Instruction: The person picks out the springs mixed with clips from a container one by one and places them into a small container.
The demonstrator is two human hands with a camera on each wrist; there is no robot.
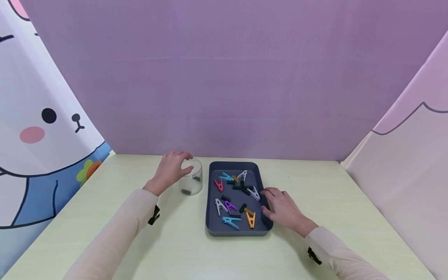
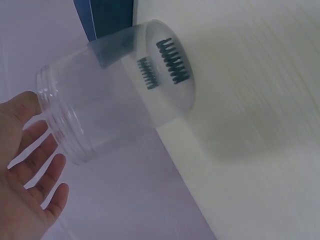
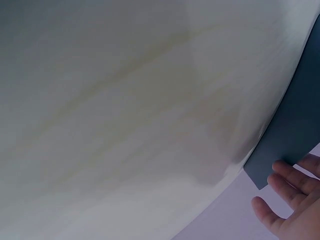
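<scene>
Several plastic clips [image 1: 230, 222] in blue, white, red, purple and orange lie scattered in the tray [image 1: 217, 233], a dark grey, shallow one with rounded corners and a plain raised rim. Each clip is a slim V or A of two legs, flat and shiny, turned its own way. Among them inside the tray lie short coiled springs [image 1: 235, 216], most of them black or very dark green, a couple golden, one of these touching the orange clip near the tray's near right corner; some dark ones bunch together toward the tray's right wall. Left of the tray, just beside it, stands a clear jar [image 1: 191, 186], upright and lidless, with a ridged neck and see-through sides; two dark coils show through it near its base, though I cannot tell whether the smaller is a reflection. The left hand [image 1: 172, 171] is at the jar's mouth, its thumb and fingers loosely bent and well parted; whether they bear on the rim I cannot tell. To the tray's right, the right hand [image 1: 282, 208] rests its loosely spread fingers against the tray's right edge. Under the tray is a pale, faintly grained table [image 1: 168, 241].
</scene>
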